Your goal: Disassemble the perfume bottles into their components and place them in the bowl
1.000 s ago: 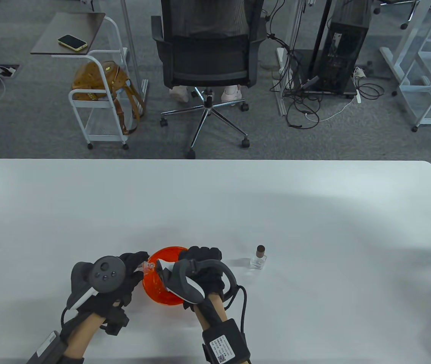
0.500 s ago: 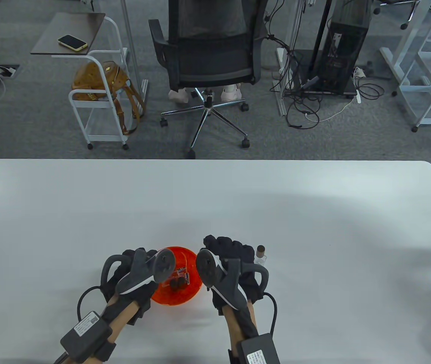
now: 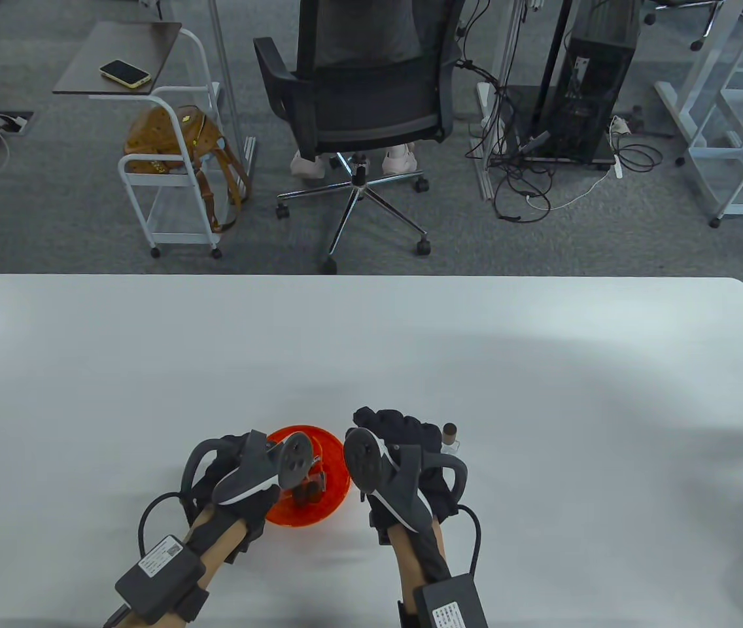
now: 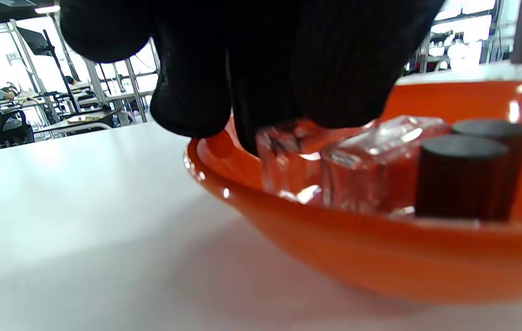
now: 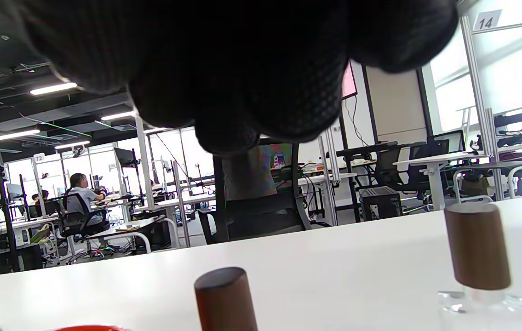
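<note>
With our left hand curled round a clear bottle body inside the orange bowl and our right hand, grip unclear, beside the capped bottle on the bench, we risk toppling it.

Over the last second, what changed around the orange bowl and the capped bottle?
The right hand swung off the orange bowl toward the capped bottle. The left hand lowered a clear bottle body into the bowl, fingers still on it. Bowl and capped bottle stayed put.
</note>
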Demonstrator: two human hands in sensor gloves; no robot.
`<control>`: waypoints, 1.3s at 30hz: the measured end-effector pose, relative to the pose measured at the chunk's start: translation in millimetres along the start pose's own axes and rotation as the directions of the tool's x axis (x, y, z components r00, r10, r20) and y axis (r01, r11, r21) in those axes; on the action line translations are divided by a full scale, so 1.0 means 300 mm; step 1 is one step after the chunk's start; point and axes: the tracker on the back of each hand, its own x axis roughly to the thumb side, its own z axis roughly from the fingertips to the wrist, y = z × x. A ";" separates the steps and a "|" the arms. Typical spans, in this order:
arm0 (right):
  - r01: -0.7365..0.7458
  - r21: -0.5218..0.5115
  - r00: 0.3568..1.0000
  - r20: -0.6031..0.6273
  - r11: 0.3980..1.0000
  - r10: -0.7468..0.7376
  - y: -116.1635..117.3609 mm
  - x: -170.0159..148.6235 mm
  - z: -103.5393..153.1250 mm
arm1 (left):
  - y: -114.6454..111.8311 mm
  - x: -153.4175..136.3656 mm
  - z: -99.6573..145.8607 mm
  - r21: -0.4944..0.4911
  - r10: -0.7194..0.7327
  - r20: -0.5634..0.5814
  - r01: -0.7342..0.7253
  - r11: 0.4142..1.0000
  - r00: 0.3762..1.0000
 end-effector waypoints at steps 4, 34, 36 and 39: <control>0.003 0.003 1.000 -0.006 1.000 -0.003 -0.001 -0.005 -0.001 | 0.024 -0.061 0.029 0.032 0.084 -0.020 -0.084 0.996 0.996; 0.234 0.252 0.832 -0.551 0.939 -0.060 0.314 -0.494 -0.018 | -0.011 -0.267 0.154 0.132 0.396 0.048 -0.399 0.907 0.917; 0.213 0.227 0.844 -0.532 0.950 -0.062 0.313 -0.496 -0.020 | -0.013 -0.267 0.153 0.125 0.404 0.046 -0.407 0.905 0.913; 0.247 0.209 0.835 -0.541 0.946 -0.099 0.311 -0.501 -0.020 | -0.017 -0.268 0.148 0.115 0.410 0.043 -0.412 0.904 0.911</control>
